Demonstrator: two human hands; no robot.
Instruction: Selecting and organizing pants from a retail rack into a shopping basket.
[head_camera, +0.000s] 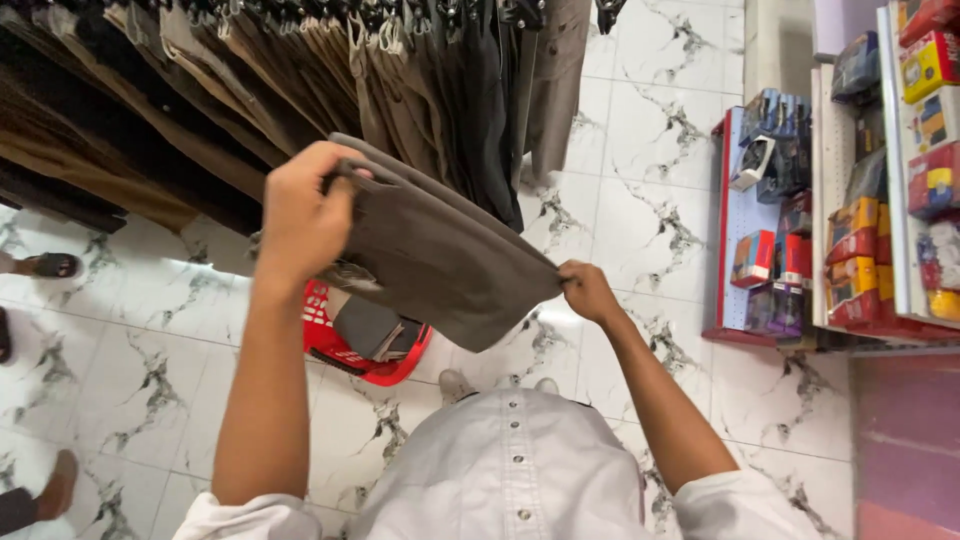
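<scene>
Between my two hands the folded brown trousers (440, 260) slanted down rightward, my left hand (300, 215) gripping the higher end, my right hand (588, 292) pinching the lower.

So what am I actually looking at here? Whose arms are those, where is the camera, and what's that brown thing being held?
There is no machine here, just a person in a white buttoned shirt. The single picture comes from a camera worn on the person's head, looking down, so the arms reach away from you. Both hands hold a folded grey-brown garment: the left hand grips its upper end, the right hand pinches its lower corner. Behind it hangs a rack of trousers in browns, tans and dark grey. On the white marbled floor sits a red basket with more folded cloth inside. To the right stand shelves of coloured boxes. At the left edge you can see other people's feet.
</scene>
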